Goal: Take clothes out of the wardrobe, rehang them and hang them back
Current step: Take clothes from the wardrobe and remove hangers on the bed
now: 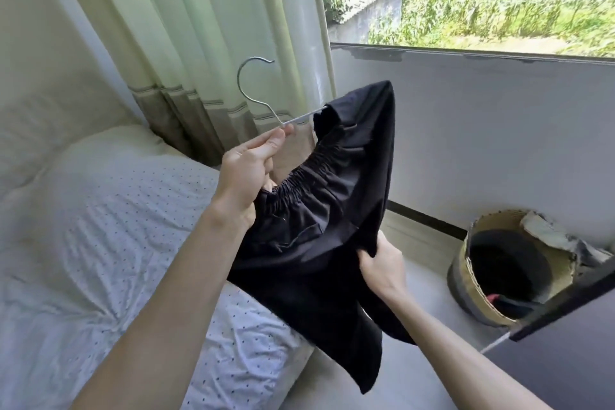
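Observation:
A black garment with an elastic waistband (332, 210) hangs in the air in front of me, over the edge of the bed. One end of a thin metal wire hanger (256, 93) is inside it; the hook sticks up to the left. My left hand (246, 173) pinches the hanger's wire just below the hook, beside the waistband. My right hand (379, 263) grips the black cloth lower down at its right edge. The wardrobe is out of sight.
A bed with a white dotted sheet (116, 226) fills the left. Pale green curtains (206, 43) hang behind. A round basket (512, 270) with dark things stands on the floor under the window wall. A dark furniture edge (565, 326) juts in at the lower right.

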### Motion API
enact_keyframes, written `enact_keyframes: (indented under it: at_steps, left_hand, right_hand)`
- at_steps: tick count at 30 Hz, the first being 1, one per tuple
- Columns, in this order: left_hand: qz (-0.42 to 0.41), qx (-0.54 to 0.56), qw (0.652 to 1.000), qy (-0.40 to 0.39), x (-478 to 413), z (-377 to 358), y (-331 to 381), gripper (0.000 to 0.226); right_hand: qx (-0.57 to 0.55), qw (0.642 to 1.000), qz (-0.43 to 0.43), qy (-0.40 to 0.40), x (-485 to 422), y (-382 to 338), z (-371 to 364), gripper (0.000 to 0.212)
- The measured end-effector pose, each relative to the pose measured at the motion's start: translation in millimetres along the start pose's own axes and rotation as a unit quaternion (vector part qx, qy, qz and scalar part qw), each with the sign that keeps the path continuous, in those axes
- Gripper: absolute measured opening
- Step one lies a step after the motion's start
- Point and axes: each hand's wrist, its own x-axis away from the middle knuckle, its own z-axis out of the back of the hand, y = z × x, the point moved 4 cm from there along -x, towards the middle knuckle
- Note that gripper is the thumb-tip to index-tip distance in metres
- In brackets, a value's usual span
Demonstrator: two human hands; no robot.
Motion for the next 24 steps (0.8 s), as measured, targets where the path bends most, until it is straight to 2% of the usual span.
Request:
enact_keyframes:
  at_steps: [3, 7, 13, 16, 19, 24]
  left_hand:
    - [-0.004, -0.025, 0.998, 0.057, -10.8, 27.5, 4.1, 0.019]
    - [-0.025, -0.044, 0.993, 0.111, -25.2, 54.2, 4.3, 0.017]
    - [-0.029, -0.031, 0.984, 0.17, -61.1, 103.5, -15.9, 0.021]
    - [-0.019, -0.019, 0.982, 0.188, -89.5, 136.4, -37.3, 0.02]
    - [-0.01, -0.011, 0.981, 0.196, -129.6, 173.7, -64.9, 0.02]
    - [0.033, -0.033, 0.978, 0.204, -221.0, 243.8, -140.0, 0.021]
  right_hand:
    - [0.028, 0.999, -0.001, -0.028, -19.9, -2.1, -4.8, 0.028]
    - [0.046, 0.997, -0.008, -0.06, -42.5, -5.4, -20.0, 0.017]
    - [0.049, 0.996, 0.002, -0.074, -79.4, -36.9, -58.7, 0.011]
    - [0.074, 0.994, 0.017, -0.079, -101.6, -53.6, -86.0, 0.004]
    - [0.098, 0.991, 0.012, -0.094, -128.9, -59.2, -118.0, 0.009]
    - [0.155, 0.968, -0.048, -0.193, -176.2, -33.7, -177.0, 0.016]
